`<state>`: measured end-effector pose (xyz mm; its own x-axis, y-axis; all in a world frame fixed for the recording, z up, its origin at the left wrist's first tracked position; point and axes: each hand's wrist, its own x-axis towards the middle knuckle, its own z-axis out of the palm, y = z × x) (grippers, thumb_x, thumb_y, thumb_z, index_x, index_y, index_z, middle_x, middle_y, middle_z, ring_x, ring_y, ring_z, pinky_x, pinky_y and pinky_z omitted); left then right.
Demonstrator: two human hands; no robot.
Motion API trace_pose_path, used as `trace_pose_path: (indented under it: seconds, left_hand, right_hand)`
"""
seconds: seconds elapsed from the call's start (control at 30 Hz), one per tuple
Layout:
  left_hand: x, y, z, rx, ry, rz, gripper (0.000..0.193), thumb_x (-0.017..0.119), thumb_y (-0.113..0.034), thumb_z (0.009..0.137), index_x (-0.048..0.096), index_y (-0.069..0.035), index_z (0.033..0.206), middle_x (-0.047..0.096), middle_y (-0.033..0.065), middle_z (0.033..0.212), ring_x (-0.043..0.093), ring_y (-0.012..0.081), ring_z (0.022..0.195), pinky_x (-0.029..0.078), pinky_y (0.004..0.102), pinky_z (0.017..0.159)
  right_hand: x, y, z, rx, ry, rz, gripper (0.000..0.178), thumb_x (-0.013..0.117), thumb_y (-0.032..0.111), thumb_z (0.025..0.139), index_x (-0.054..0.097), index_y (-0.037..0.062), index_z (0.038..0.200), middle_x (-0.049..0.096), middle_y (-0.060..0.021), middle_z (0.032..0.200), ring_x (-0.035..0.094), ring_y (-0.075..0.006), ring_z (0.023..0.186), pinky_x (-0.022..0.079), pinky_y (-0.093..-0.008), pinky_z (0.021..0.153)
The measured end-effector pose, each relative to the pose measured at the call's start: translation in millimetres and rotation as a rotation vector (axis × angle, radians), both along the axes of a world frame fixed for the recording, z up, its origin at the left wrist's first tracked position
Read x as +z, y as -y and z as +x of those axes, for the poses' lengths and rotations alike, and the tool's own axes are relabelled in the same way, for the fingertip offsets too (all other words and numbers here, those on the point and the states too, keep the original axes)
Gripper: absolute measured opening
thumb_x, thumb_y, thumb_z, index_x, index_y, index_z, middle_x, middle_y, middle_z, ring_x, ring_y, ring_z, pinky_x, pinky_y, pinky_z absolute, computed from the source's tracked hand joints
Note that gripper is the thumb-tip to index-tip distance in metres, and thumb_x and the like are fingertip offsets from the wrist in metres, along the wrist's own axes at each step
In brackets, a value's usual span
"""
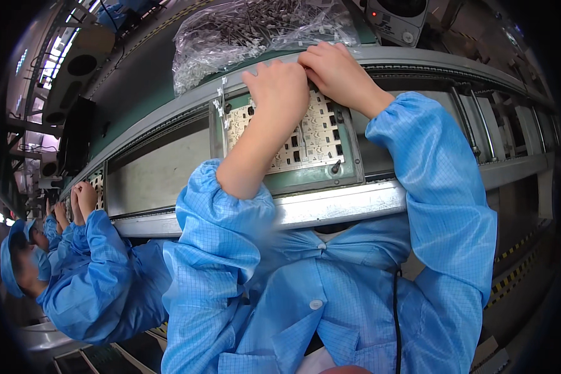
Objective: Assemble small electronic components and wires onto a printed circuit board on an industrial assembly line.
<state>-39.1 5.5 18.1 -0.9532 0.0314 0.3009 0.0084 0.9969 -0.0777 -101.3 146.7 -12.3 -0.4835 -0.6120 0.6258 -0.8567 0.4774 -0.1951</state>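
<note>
No text can be read, the print on the pale circuit board being too small.

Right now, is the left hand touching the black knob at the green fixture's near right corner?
Apart. The head view shows pale circuit board lying between the left hand and the black knob.

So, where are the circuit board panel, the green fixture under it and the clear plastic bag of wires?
Circuit board panel (321, 142), head view, right part of its face.
Green fixture (300, 177), head view, its near edge.
Clear plastic bag of wires (252, 36), head view, near its middle.
</note>
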Motion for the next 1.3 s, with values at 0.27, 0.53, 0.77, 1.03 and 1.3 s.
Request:
trace_pose_path:
  seconds: [0.27,0.53,0.77,1.03,1.3]
  left_hand:
    - [15,22,3,0.020,0.138,0.333,0.024,0.071,-0.029,0.079,0.075,-0.006,0.084,0.073,0.0134,0.079,0.072,0.0282,0.079,0.054,0.0374,0.075]
    - [9,28,-1,0.053,0.257,0.404,0.022,0.074,-0.034,0.081,0.076,-0.015,0.092,0.075,0.0064,0.088,0.070,0.0284,0.095,0.043,0.0524,0.089]
    - [19,51,-1,-0.078,0.184,0.460,0.023,0.070,-0.034,0.087,0.077,-0.015,0.096,0.075,0.0073,0.093,0.070,0.0292,0.092,0.048,0.0480,0.087]
    - [43,133,56,-0.421,0.043,0.393,0.021,0.066,-0.010,0.089,0.072,-0.004,0.108,0.072,0.0092,0.108,0.061,0.0305,0.110,0.047,0.0404,0.096]
    - [16,142,51,-0.537,-0.013,0.188,0.016,0.068,-0.023,0.090,0.075,-0.014,0.101,0.072,-0.0011,0.109,0.057,0.0233,0.121,0.036,0.0474,0.102]
  right_hand:
    - [1,-7,-2,-0.032,0.065,0.050,0.005,0.063,0.013,0.091,0.066,0.0084,0.091,0.064,-0.0037,0.096,0.058,-0.0260,0.100,0.041,-0.0417,0.086]
    - [16,-16,7,-0.038,0.053,0.196,0.011,0.062,0.012,0.091,0.072,0.0094,0.093,0.062,-0.0043,0.094,0.058,-0.0248,0.102,0.040,-0.0423,0.091]
    - [14,-32,8,-0.012,0.068,0.232,0.024,0.054,0.000,0.090,0.073,0.0087,0.102,0.062,-0.0055,0.102,0.056,-0.0252,0.107,0.040,-0.0404,0.096]
    - [29,-21,37,0.223,0.111,0.131,0.025,0.057,-0.003,0.084,0.070,0.0044,0.104,0.067,-0.0071,0.115,0.058,-0.0267,0.116,0.038,-0.0403,0.104]
    - [23,-10,54,0.253,0.151,0.180,0.023,0.061,-0.004,0.081,0.072,0.0036,0.100,0.071,-0.0047,0.107,0.059,-0.0253,0.112,0.037,-0.0435,0.103]
